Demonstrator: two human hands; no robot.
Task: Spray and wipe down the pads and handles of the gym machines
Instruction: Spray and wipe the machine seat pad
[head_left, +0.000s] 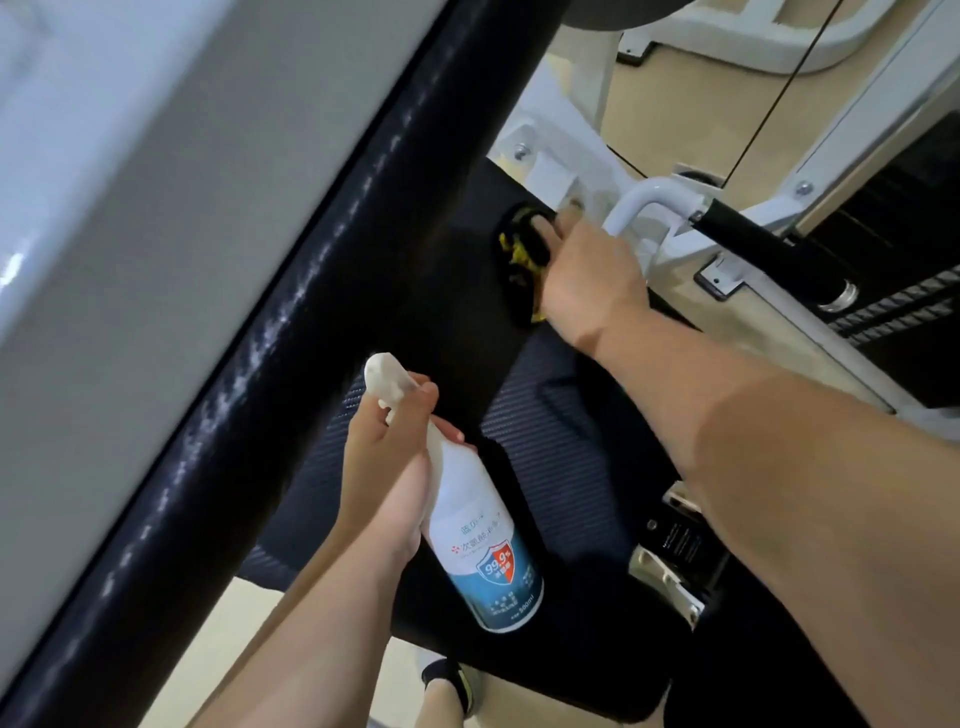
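My left hand (387, 467) grips a white spray bottle (480, 540) with a blue label, its nozzle tilted up and to the left. My right hand (587, 275) presses a black and yellow cloth (522, 260) against the far end of a black seat pad (550, 441). A tall black back pad (270, 338) runs diagonally on the left, with a streak of spray droplets along its edge. A black handle grip (769, 244) on a white bar sticks out just right of my right hand.
A white machine frame (566, 135) stands behind the seat. The dark weight stack (893, 244) is at the right. A grey panel (104, 182) fills the left. Beige floor (670, 98) shows beyond, and my shoe (457, 680) below.
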